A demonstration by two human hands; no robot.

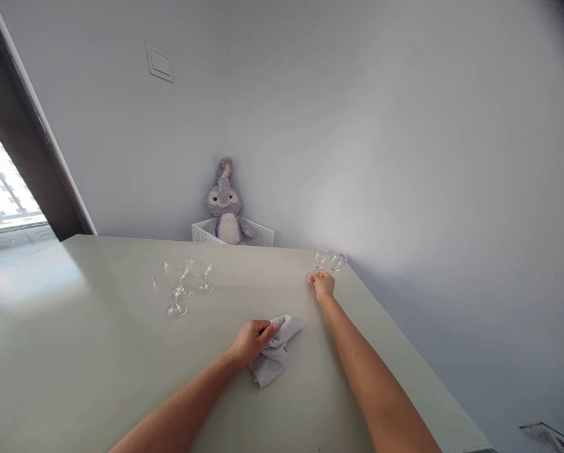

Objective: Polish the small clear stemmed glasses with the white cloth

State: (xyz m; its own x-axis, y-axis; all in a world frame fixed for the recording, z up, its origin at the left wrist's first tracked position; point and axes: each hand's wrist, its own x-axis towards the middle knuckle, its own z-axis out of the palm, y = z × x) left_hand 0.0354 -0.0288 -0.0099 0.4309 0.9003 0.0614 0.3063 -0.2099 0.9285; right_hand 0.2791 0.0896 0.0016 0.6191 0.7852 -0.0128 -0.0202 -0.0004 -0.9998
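My left hand (pixel 252 341) is closed on a light grey cloth (pixel 273 360), which hangs crumpled from the fist close to the tabletop. Farther off, my right hand (pixel 324 285) reaches to the back right of the table, its fingers pinched around the stem of a clear stemmed glass (pixel 320 257). That glass's foot is partly hidden by the fingers. Right beside it is another clear glass (pixel 338 259), its lower part partly hidden by my hand. On the left side stand a front stemmed glass (pixel 175 308), one behind it (pixel 182 264) and a third (pixel 201 265).
The pale, glossy table (pixel 102 352) meets the wall along its right side at the back. Behind its far edge, a grey plush rabbit (pixel 228 226) sits in a white perforated basket (pixel 264 236). A light switch (pixel 160 63) is on the wall; a window (pixel 5 176) lies left.
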